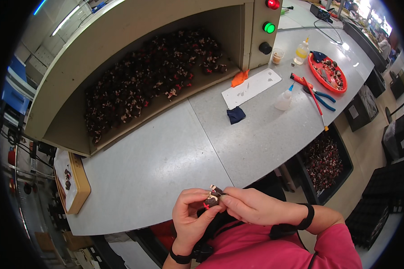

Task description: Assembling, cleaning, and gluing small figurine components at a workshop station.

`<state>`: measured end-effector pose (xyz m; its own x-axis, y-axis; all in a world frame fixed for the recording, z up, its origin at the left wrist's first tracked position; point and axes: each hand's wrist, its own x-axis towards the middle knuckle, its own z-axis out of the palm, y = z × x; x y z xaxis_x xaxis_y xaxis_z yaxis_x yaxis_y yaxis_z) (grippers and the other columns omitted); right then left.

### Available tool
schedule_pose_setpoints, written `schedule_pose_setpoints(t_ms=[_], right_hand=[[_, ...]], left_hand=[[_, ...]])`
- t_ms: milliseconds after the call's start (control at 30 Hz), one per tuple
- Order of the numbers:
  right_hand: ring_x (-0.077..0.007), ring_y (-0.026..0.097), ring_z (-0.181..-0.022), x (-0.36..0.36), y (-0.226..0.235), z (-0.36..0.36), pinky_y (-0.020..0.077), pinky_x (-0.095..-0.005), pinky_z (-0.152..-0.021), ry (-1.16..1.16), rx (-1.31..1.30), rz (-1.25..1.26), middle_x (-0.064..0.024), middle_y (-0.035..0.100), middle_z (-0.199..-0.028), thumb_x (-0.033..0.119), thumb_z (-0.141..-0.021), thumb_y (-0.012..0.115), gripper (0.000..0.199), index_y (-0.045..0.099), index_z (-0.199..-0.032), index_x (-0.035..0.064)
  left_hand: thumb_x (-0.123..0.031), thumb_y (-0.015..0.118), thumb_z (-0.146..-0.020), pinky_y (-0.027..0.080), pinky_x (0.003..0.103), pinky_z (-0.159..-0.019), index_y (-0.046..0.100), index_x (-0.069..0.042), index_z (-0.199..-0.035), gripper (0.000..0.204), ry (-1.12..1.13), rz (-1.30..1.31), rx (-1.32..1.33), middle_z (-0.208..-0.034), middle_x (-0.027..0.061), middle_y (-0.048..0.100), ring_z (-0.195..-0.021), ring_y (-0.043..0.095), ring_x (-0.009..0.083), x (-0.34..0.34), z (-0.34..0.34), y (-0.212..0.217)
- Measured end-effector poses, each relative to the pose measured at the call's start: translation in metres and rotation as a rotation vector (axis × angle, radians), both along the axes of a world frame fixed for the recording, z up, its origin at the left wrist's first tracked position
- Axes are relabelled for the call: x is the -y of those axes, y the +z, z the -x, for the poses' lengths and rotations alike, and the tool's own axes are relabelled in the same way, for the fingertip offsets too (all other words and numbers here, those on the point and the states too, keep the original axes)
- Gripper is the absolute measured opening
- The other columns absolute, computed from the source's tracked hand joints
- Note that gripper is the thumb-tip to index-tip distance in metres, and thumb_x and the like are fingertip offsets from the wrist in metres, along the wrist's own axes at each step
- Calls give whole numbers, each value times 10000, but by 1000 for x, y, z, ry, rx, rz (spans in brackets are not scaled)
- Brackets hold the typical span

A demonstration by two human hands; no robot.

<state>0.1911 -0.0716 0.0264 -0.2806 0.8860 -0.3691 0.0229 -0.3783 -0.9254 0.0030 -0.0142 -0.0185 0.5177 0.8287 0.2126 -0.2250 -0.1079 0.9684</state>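
Just past the table's near edge, a small dark brown figurine [212,200] with cream and red parts is held in front of me. My left hand [191,217] is closed round it, thumb and fingers on its left side and underneath. My right hand [251,205] is closed in a pinch against the figurine's right side. Something thin and dark shows at the right fingertips, too small to name. The fingers cover part of the figurine.
A machine [54,112] with a wide opening holds many similar figurines [152,71]. On the grey table [166,152] are a white board [256,85], a dark cloth [236,115], dropper bottles [283,99], blue-handled pliers [324,99], a brush [316,105] and a red tray [338,86]. A bin [345,179] stands below.
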Motion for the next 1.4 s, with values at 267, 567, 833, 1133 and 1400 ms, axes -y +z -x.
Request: schedule_pose_setpoints(t_ms=[267,567,833,1133,1400], right_hand=[[-293,601,-707,-21,6,-18,497,-380,-672,-343,712,-698,-112,586,-789,161,-948,519,173,604,-1033,36],[-264,573,-925,-51,-32,-45,464,-406,-780,-365,1167,-1012,-65,586,-891,204,-828,659,230,619,-1022,87],[-367,572,-979,13,-17,-182,490,-423,-822,-808,1363,-664,-178,560,-1060,85,-791,674,330,545,-1092,43],[-48,502,-645,53,-24,-190,433,-214,-588,-1140,749,-474,13,532,-812,73,-900,596,277,559,-1159,-18],[-160,641,-858,40,-7,-71,520,-242,-716,-555,-171,-481,-102,598,-994,-70,-879,575,187,527,-1049,-9]], left_hand=[[-1,491,-891,545,331,-829,443,-5,-1330,442,95,390,-28,-1107,108,540,-928,618,186,-2,12,7],[-119,500,-934,400,211,-598,535,-44,-1010,112,38,369,-115,-886,33,543,-689,480,79,-13,6,25],[-96,501,-953,336,174,-534,564,-37,-930,89,30,325,-302,-771,-28,515,-640,438,29,-9,-8,30],[5,582,-901,508,232,-734,572,-22,-1199,299,-260,-19,-376,-1101,68,516,-870,580,104,-17,-32,29],[-19,623,-901,525,223,-733,544,-9,-1208,317,-285,244,-355,-1068,72,596,-854,622,98,-12,-28,31]])
